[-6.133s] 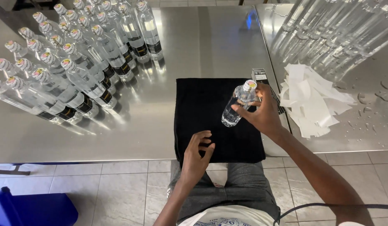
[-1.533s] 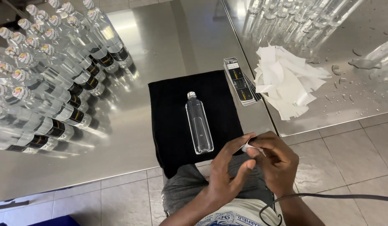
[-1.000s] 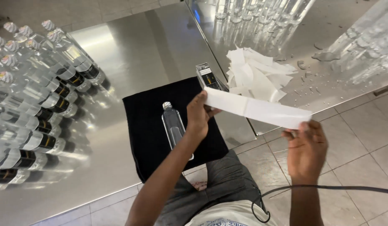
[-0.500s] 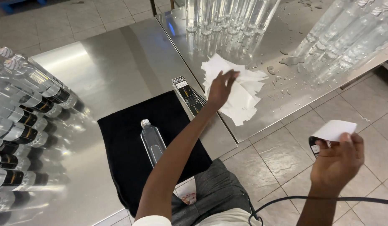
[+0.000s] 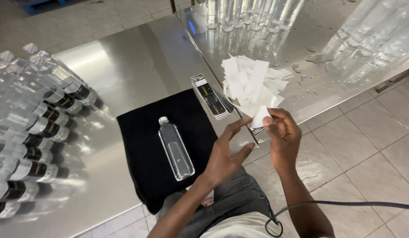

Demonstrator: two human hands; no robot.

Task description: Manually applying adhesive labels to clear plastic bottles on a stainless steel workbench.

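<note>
A clear unlabelled bottle [image 5: 176,149] lies on its side on a black cloth [image 5: 142,145] spread on the steel table. My right hand [image 5: 281,134] pinches a small label with a white backing [image 5: 259,119] just off the table's front edge. Close beside that label my left hand [image 5: 226,154] hovers with its fingers spread, the fingertips nearly touching it. A stack of dark labels [image 5: 211,97] sits right of the cloth. Behind it lies a heap of white backing strips [image 5: 253,83].
Several labelled bottles [image 5: 41,119] stand in rows at the left of the steel table [image 5: 125,66]. Several clear unlabelled bottles [image 5: 244,17] stand on the wet table at the back right. Below is a tiled floor [image 5: 367,145], and a black cable [image 5: 345,203] crosses my lap.
My left hand dropped a white strip on the heap and came back toward me. My right hand brought the label in from the right, up to the left hand.
</note>
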